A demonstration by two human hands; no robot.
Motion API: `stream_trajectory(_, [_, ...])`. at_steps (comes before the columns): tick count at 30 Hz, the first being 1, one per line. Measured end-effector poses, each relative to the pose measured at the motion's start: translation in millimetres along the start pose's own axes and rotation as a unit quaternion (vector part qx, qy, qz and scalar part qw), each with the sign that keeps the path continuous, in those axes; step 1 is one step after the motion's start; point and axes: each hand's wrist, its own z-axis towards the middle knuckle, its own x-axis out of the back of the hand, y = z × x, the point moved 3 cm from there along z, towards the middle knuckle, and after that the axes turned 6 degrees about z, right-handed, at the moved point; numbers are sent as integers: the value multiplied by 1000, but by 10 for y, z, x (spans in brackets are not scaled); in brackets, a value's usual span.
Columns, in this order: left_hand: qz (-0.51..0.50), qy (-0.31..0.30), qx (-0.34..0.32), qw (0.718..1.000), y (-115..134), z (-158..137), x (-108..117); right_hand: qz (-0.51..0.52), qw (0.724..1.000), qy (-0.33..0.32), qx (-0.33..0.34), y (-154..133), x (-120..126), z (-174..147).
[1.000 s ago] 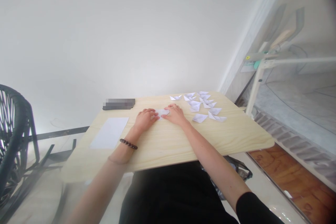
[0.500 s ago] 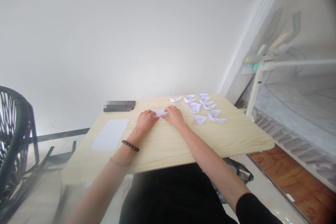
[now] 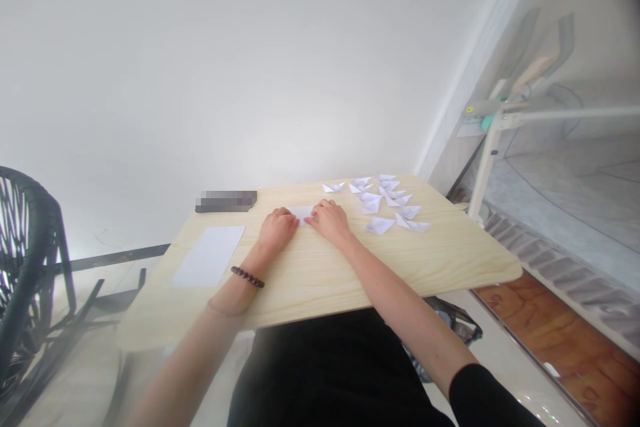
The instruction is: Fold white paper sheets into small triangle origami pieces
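A small folded piece of white paper (image 3: 303, 213) lies on the wooden table between my two hands. My left hand (image 3: 277, 228) has its fingers curled on the paper's left end, the thumb pressing near its lower edge. At the right end, my right hand (image 3: 330, 219) pinches the paper between thumb and bent fingers. Both hands partly cover the sheet, so its exact folds cannot be made out. Several folded white paper boats (image 3: 370, 203) stand to the right of my right hand, and a flat stack of white paper (image 3: 209, 256) rests left of my left hand.
The light wooden table (image 3: 320, 273) stands against a white wall. A dark, blurred-out object (image 3: 226, 202) lies at its back left. A dark woven chair (image 3: 30, 253) is on the left, and a white metal frame (image 3: 487, 167) rises beyond the right edge.
Both hands stay on the paper; the thumbs have shifted slightly and a little more of the paper shows between them. The whole view has tilted very slightly.
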Motion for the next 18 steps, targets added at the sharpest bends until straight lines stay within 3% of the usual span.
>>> stream_trajectory(18, [18, -1, 0, 1000, -11, 25, 8, -24, 1000, -17, 0, -15, -2, -10])
